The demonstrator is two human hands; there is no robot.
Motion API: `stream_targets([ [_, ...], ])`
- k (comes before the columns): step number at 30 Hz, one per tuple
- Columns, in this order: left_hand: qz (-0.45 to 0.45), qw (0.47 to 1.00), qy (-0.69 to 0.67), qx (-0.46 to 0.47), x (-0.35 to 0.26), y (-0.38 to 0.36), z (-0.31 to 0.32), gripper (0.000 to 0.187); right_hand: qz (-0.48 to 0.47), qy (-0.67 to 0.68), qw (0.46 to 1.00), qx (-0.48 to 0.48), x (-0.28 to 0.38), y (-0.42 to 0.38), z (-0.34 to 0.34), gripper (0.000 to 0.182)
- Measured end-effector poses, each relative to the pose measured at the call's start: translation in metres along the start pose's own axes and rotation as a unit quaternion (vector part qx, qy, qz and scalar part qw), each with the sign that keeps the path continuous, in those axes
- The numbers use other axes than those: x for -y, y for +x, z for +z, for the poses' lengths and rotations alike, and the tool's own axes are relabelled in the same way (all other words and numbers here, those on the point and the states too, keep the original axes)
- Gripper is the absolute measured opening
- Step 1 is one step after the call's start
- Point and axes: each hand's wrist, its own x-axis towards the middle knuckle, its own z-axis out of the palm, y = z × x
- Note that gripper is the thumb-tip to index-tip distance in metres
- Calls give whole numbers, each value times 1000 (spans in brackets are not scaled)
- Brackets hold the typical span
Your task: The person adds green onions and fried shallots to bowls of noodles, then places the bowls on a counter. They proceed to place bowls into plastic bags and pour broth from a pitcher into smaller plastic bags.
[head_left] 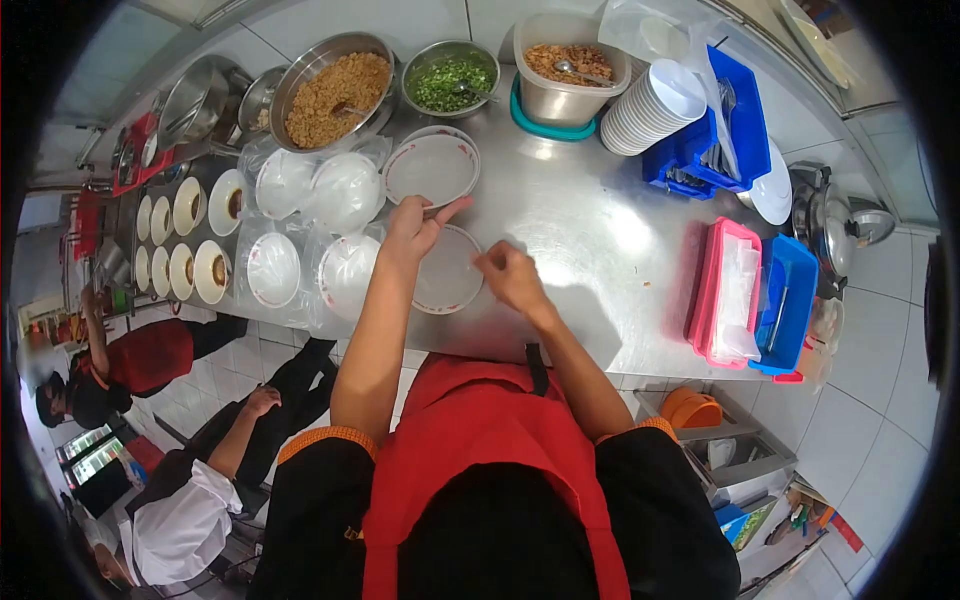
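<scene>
My left hand [414, 234] is at the near rim of a white bowl with a red-patterned rim [432, 170], its thumb held apart from the fingers. A second such bowl [445, 275] sits closer to me, partly behind my left wrist. At its right edge is my right hand [513, 277], fingers curled together; whether they pinch anything there is hidden. To the left, several similar bowls [345, 192] stand in clear plastic bags [310, 312].
Along the back stand a pan of brown crumbly food [340, 95], chopped greens [448, 82], a tub [560, 102], stacked cups [650, 110] and a blue cutlery holder [735, 120]. Pink [705, 290] and blue baskets [795, 290] are right; filled bowls [212, 270] and two people [190, 520] left.
</scene>
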Motion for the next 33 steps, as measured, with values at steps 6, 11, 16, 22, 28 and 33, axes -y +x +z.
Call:
stream_targets([
  [6,36,994,106,-5,5,-22,0,51,55,89,995,-1,56,69,-22,54],
  [11,35,970,238,28,8,-71,41,48,-18,164,986,-13,51,62,-34,34],
  [16,404,493,770,23,15,-41,34,60,118,232,946,-194,22,35,-94,28],
  [22,323,339,884,-7,46,-12,5,71,118,171,955,-211,-33,60,-111,29],
  [28,323,348,880,21,59,-18,-12,66,-6,-227,904,-361,10,52,-134,32],
  [33,316,358,878,36,60,-21,-18,67,-210,-171,776,-570,119,64,-240,35],
])
